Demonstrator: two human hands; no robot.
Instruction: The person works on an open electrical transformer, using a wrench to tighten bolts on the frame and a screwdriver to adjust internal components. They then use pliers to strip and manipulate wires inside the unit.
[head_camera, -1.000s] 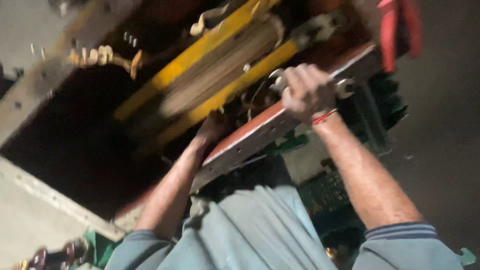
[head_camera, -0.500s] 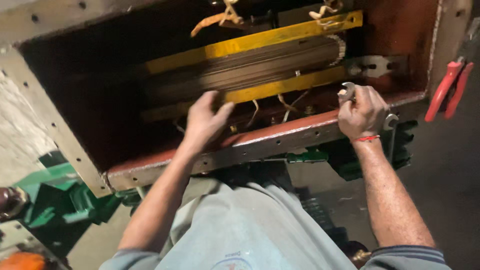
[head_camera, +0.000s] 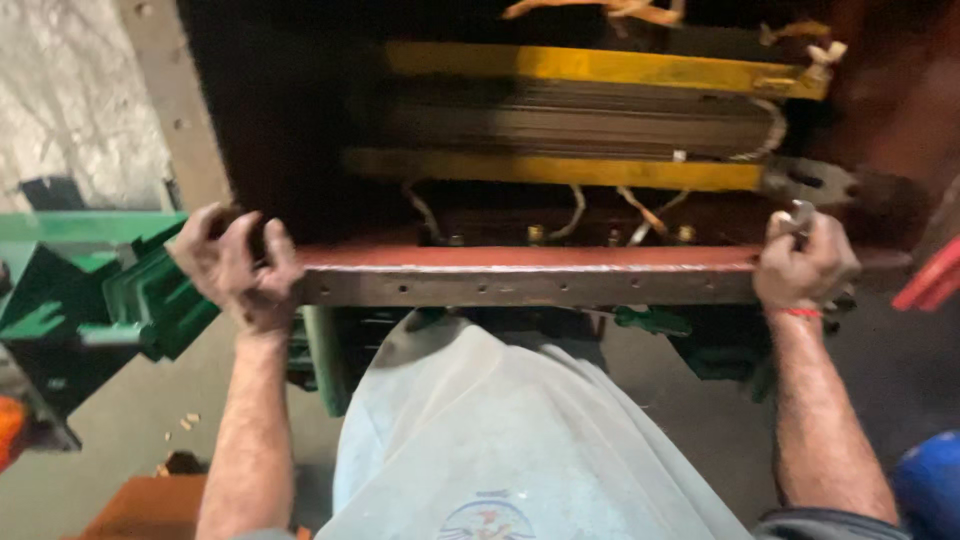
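Both my hands grip the near rim of an open red steel casing (head_camera: 530, 272), the flange running left to right straight across in front of me, its long axis square to my forearms. My left hand (head_camera: 240, 268) is wrapped over the rim's left corner, fingers curled onto the top edge; my right hand (head_camera: 805, 262) is closed at the right corner around a small metal tool (head_camera: 800, 215), which looks like a wrench, though motion blur keeps me from being sure. The hands sit well apart, one at each end, about equally near the flange. Inside the casing, just beyond the rim, lies a winding core (head_camera: 580, 125) clamped between two yellow bars (head_camera: 560, 168), parallel to the rim, with thin wire leads (head_camera: 575, 215) dropping toward a row of terminals along the near wall. Green machine parts (head_camera: 120, 290) stand beside the left corner, and a red-handled tool (head_camera: 930, 280) rests off the right corner.
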